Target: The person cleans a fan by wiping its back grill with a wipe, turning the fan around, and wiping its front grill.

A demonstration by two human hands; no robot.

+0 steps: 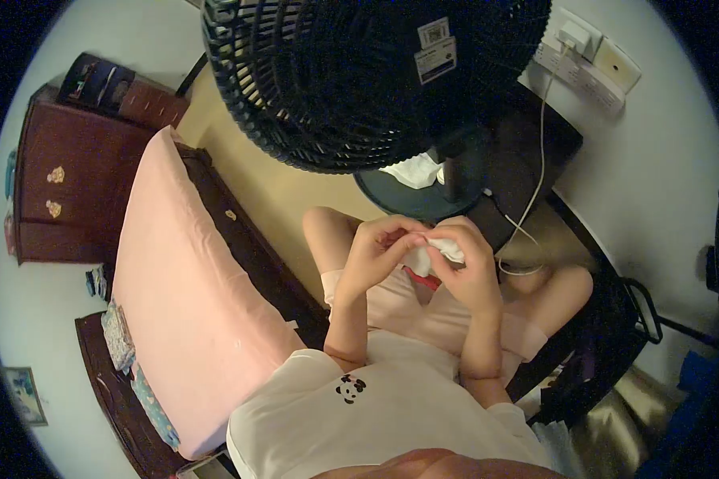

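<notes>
Your left hand (382, 251) and right hand (470, 259) both pinch the white cloth (418, 260) on your side of the fan (367, 88), and if either pinch slackens, it could slip into your lap (411, 310).

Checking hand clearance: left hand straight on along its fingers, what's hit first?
Probably the right hand, close ahead; the white material at the hands might come first, depth unclear.
</notes>
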